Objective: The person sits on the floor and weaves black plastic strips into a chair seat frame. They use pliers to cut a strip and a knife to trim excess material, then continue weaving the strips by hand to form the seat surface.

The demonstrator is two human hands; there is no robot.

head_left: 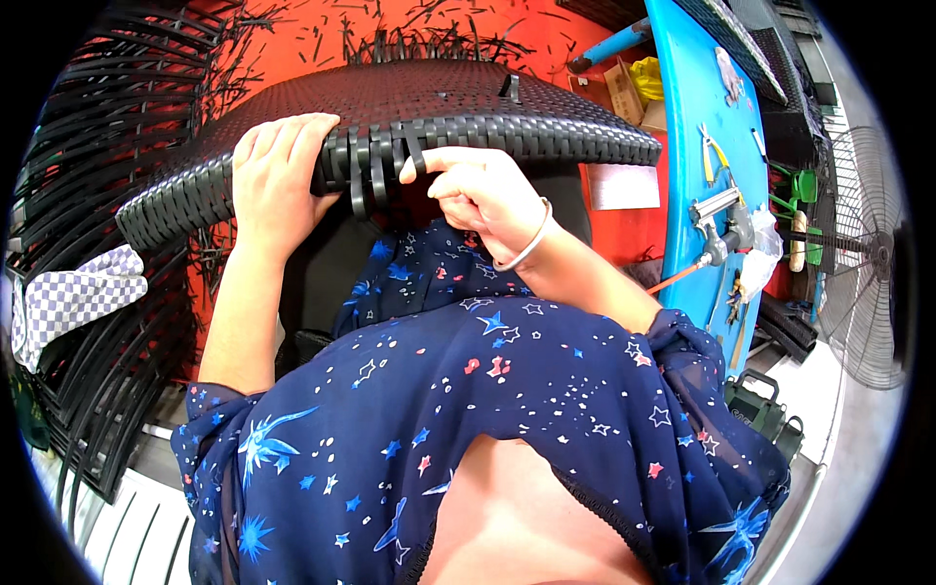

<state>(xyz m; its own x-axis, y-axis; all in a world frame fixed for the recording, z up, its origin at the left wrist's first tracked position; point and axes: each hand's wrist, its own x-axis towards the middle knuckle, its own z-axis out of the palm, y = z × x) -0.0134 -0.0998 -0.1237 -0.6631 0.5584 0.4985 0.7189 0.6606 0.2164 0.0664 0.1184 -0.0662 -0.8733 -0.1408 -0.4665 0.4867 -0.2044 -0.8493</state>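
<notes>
A black woven wicker panel (565, 136) with a thick, rounded edge lies across my lap, the edge toward me. My left hand (278, 180) is wrapped over this edge left of the middle, thumb underneath and fingers on top. At the middle of the edge, a few loose black strip ends (357, 185) hang down. Just right of them, a black plastic strip (416, 146) sticks out of the weave. My right hand (487, 200) is closed, its index finger and thumb at the end of that strip. A pale band circles the right wrist.
Black woven frames with loose strips (107, 185) stand at left, a checked cloth (83, 292) on them. Strip scraps litter the red floor (292, 34). To the right, a blue table (687, 127) holds yellow-handled pliers (715, 156) and an air stapler (721, 229). Beyond is a fan (863, 253).
</notes>
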